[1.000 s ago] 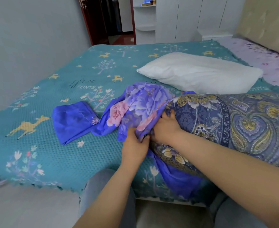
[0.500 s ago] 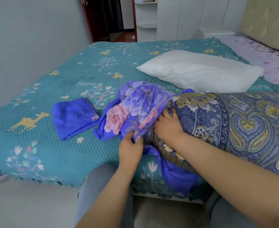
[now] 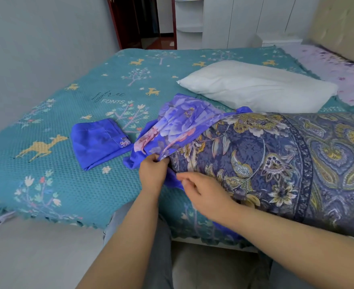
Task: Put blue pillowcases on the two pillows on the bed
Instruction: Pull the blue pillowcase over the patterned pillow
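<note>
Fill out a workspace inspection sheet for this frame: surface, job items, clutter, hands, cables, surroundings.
Surface: bed under a teal bedspread with deer and trees.
Job's things: paisley pillow, its end partly inside a floral blue pillowcase; folded blue pillowcase; bare white pillow behind.
Clutter: nothing seen.
Hands: left hand pinches the floral pillowcase's edge; right hand loose beside the paisley pillow, holding nothing.
Cables: nothing seen.
Surroundings: white wardrobe, open doorway, padded headboard.

I'm looking into a home bedroom: a bed [image 3: 88,184] wearing a teal deer-patterned coverlet is filling the room, a bare white pillow [image 3: 255,86] is lying on it, white wardrobe doors [image 3: 245,19] and a padded headboard [image 3: 338,24] are standing behind.
</note>
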{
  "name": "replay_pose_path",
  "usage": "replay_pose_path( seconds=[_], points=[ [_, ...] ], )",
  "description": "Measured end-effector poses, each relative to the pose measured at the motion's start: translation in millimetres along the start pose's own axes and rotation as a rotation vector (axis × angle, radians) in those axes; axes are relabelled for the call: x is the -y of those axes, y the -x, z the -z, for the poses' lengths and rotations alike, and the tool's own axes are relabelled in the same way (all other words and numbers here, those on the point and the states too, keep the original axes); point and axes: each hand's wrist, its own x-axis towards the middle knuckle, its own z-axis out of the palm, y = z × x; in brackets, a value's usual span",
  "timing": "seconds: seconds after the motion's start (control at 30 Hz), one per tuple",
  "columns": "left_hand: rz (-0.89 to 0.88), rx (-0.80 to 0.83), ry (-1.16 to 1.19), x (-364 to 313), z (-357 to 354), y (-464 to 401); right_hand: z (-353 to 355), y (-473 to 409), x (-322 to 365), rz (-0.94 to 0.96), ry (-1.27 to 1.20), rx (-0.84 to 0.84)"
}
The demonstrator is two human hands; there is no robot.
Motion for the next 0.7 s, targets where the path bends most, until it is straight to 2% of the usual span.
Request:
replay_pose_path(
  seconds=[0.07,0.17,0.23,0.37,0.43,0.7],
  points=[
    [-0.005,0.056,0.078,5,5,-3,-11,-14,-5,-0.329,-0.306,0.091],
    [-0.026,0.129,0.217,10,11,-2,-24,-41,-18,-0.457,-0.68,0.082],
    [-0.048,0.173,0.267,13,14,1,-30,-54,-19,-0.525,-0.773,0.135],
    [-0.054,0.193,0.316,12,13,4,-32,-73,-18,-0.592,-0.902,0.273],
    [-0.006,0.21,0.349,9,11,5,-35,-78,-19,-0.553,-0.971,0.324],
    [0.244,0.424,0.532,13,-4,37,-26,-91,-17,-0.513,-1.095,0.316]
  ],
)
